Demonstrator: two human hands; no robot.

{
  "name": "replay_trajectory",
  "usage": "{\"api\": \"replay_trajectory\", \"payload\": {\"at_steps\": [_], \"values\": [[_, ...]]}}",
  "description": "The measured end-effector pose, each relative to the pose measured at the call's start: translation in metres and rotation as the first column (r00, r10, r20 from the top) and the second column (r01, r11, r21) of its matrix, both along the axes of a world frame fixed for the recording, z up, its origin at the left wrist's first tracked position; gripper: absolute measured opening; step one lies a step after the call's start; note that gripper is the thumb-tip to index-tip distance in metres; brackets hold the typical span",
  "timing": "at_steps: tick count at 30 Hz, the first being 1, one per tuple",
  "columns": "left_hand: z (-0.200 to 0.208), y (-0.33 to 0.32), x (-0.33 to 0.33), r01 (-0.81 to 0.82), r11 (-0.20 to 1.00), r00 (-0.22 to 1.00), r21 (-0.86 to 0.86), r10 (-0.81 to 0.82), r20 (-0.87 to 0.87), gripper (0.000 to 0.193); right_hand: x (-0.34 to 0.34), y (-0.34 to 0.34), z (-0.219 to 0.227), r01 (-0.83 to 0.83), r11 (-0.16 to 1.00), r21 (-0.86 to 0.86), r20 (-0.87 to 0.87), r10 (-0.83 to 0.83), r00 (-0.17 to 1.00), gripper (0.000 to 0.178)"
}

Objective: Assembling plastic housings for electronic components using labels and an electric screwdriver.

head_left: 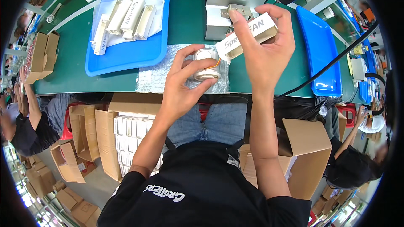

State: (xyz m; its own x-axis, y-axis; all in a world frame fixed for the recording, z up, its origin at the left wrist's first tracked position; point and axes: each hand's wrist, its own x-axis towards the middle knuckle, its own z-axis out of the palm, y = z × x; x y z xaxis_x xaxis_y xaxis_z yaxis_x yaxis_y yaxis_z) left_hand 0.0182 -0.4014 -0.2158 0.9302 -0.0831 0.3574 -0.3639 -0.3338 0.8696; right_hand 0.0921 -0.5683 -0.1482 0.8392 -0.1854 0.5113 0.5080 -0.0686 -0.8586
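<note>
My left hand [179, 82] is closed around a round white plastic housing [206, 75], low over the bench's front edge. An orange wire [216, 64] comes out of its side toward the casing. Higher and to the right, my right hand [271, 59] grips a long white hollow casing [261, 25] with dark lettering, thumb on its near side and fingers behind. Tilted, the casing has its lower left end close to the round housing; whether they touch I cannot tell. Below the left hand lies a sheet of bubble wrap [153, 73].
A blue tray [126, 65] at left holds several white casings [132, 14] on plastic film. Behind my hands stands a grey-and-black machine [216, 21]. Another blue tray [322, 50] is at right, crossed by a black cable [332, 65]. Open cartons [307, 138] flank my lap; people sit either side.
</note>
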Motion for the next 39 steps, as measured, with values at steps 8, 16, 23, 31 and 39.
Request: {"api": "replay_trajectory", "payload": {"at_steps": [8,16,23,31,39], "values": [[0.001,0.000,0.001,0.003,1.000,1.000,0.016,-0.003,0.008,0.041,0.006,-0.002,-0.001,0.092,0.995,-0.042,0.069,-0.089,0.994,0.044],[0.001,-0.001,0.001,0.001,1.000,1.000,0.006,-0.001,-0.005,0.040,0.008,-0.003,-0.003,0.120,0.990,-0.079,0.045,-0.117,0.992,0.042],[-0.004,0.000,0.002,0.011,1.000,1.000,-0.020,-0.011,-0.007,0.040,0.007,-0.001,0.000,0.063,0.997,-0.045,-0.003,-0.064,0.998,0.042],[0.000,-0.001,0.000,-0.006,1.000,1.000,-0.023,0.006,-0.018,0.042,-0.005,-0.002,-0.008,0.005,0.975,-0.221,0.043,0.005,0.999,0.045],[-0.008,-0.007,0.003,-0.056,0.998,0.998,-0.020,0.056,0.001,0.069,-0.026,-0.020,-0.021,-0.185,0.907,-0.379,0.111,0.244,0.963,0.058]]}}
